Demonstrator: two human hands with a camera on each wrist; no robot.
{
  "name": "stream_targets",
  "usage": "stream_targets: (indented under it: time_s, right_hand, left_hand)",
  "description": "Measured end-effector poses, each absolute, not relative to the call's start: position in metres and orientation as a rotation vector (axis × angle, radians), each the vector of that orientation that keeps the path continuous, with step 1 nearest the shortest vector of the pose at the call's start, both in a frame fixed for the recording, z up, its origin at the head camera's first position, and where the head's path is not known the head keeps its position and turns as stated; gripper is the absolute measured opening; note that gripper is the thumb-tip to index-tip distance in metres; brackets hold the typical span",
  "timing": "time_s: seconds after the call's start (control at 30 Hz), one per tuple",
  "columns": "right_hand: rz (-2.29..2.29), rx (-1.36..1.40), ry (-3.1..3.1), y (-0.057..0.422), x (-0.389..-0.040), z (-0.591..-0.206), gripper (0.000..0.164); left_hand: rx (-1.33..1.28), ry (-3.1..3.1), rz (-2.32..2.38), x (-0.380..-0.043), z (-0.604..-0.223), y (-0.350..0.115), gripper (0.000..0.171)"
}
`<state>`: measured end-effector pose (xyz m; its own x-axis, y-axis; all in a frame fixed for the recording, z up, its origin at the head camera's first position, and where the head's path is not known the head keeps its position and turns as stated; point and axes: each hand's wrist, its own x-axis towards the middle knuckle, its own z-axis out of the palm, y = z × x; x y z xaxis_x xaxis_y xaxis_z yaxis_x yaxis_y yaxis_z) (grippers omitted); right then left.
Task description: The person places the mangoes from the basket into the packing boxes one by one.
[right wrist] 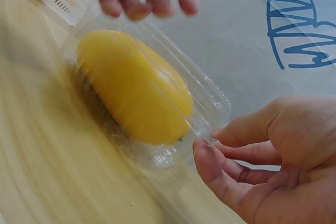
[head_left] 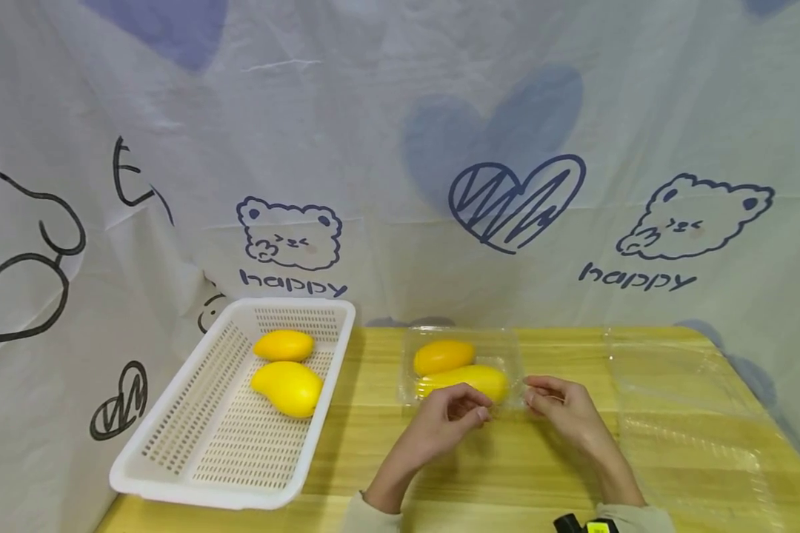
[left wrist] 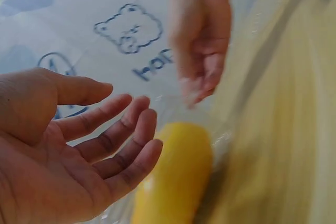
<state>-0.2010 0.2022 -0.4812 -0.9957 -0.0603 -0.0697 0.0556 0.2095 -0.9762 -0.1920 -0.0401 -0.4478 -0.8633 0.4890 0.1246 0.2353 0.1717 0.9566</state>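
Note:
Two yellow mangoes, one orange-tinged (head_left: 444, 357) behind a brighter one (head_left: 476, 379), lie side by side in a clear plastic box (head_left: 405, 370) on the table. At the box's right end, my right hand (head_left: 569, 409) pinches the edge of the thin plastic between thumb and forefinger, which the right wrist view shows close up. My left hand (head_left: 445, 423) is over the near side of the box, by the front mango. Its fingers (left wrist: 113, 145) are loosely bent and spread in the left wrist view, with nothing in them.
To the left stands a white perforated basket (head_left: 123, 474) holding two more mangoes, a smaller one (head_left: 283, 346) behind a larger one (head_left: 290, 389). More clear plastic packaging (head_left: 693, 437) lies at the table's right side. A printed cloth (head_left: 400, 244) hangs behind the wooden table.

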Motion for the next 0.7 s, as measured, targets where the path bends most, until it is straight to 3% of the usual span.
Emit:
stream_targets:
  time_s: [0.43,0.7]
  right_hand:
    - [-1.913,-0.004,2.371,0.203,-0.202,-0.479,0.040]
    - [-1.930,0.017,2.348,0.203,-0.201,-0.479,0.040]
  left_hand:
    - [0.369,2.551,2.185,-0.214,-0.440,-0.081,0.026]
    - [0.191,2.770,2.059,-0.227,-0.456,-0.099,0.025]
